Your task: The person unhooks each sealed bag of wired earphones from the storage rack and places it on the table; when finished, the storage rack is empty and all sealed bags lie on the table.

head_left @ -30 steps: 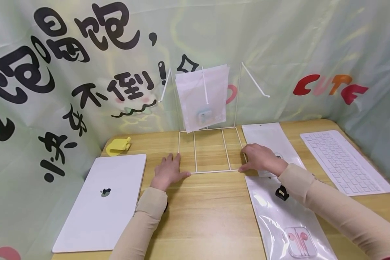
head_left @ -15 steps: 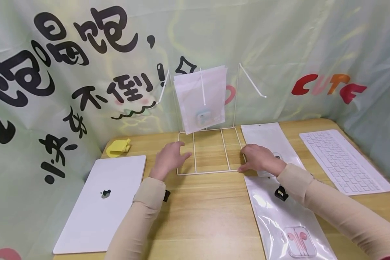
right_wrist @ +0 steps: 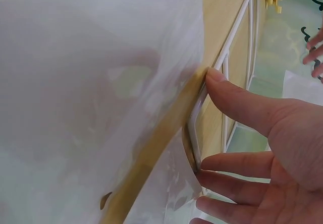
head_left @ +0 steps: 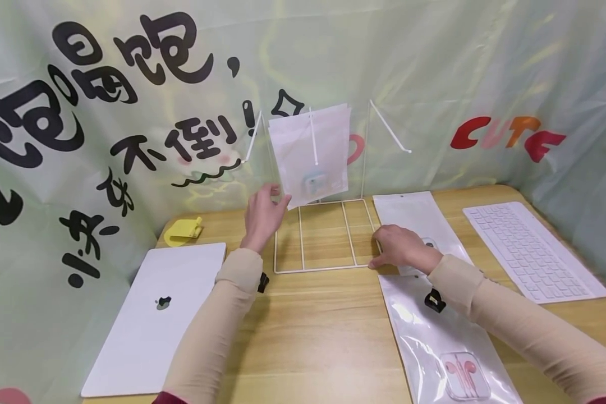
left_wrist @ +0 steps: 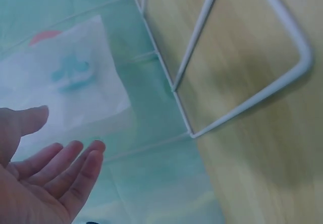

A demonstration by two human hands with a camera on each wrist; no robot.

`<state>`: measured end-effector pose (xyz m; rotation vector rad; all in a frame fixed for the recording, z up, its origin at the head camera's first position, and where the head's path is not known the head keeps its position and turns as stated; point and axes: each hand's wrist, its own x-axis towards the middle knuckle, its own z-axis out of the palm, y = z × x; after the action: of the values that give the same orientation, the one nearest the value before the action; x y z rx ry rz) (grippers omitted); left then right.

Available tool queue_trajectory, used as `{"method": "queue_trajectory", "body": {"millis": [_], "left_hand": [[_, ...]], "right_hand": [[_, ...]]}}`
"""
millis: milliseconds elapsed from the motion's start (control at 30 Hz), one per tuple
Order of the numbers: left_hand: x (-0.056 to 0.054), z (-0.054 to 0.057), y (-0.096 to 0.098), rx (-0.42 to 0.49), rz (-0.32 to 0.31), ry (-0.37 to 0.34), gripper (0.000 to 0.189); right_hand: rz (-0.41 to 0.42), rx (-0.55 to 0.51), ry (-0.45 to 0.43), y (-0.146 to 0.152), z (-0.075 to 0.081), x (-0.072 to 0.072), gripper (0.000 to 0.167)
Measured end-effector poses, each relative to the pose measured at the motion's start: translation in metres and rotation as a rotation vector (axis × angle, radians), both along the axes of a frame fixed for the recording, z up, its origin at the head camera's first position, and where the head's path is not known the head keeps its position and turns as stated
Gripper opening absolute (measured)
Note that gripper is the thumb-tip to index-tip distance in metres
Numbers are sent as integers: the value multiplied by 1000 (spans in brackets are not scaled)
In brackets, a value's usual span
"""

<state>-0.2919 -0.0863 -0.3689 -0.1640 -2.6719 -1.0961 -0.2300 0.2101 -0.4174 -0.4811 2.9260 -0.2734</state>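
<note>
A white wire display rack (head_left: 328,268) stands on the wooden table against the backdrop, with hooks projecting from its upright part. On the middle hook hangs a white plastic pouch (head_left: 305,146) with a small bluish item showing near its bottom. My left hand (head_left: 264,216) is raised beside the pouch's lower left corner, fingers loosely bent and holding nothing. In the left wrist view the thumb and fingers (left_wrist: 83,158) are spread apart. My right hand (head_left: 401,247) rests at the rack base's front right corner, its thumb on the front wire and its fairly straight fingertips at the side wire.
Two flat pouches lie on the right: a rear pouch (head_left: 409,207) partly under my right arm, and a front pouch (head_left: 419,348) picturing pink earphones. A white keyboard (head_left: 530,252) is farther right. A closed white laptop (head_left: 182,325) and a yellow clip-like object (head_left: 184,228) lie left.
My left hand has lifted off the rack base's front left corner and moved up and back to the hanging pouch's lower left corner. My right hand has stayed at the base.
</note>
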Motion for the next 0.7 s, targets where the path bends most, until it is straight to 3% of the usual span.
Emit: {"method": "queue_trajectory", "body": {"millis": [100,367,700], "left_hand": [[-5,5,3,8,28,25,42],[-12,14,11,69,19,24,28],[-14,16,13,101,22,67,19]], "right_hand": [[4,4,-3,-1,0,0,65],[-1,19,3,0,2,1,64],[8,10,3,0,1,1,63]]}}
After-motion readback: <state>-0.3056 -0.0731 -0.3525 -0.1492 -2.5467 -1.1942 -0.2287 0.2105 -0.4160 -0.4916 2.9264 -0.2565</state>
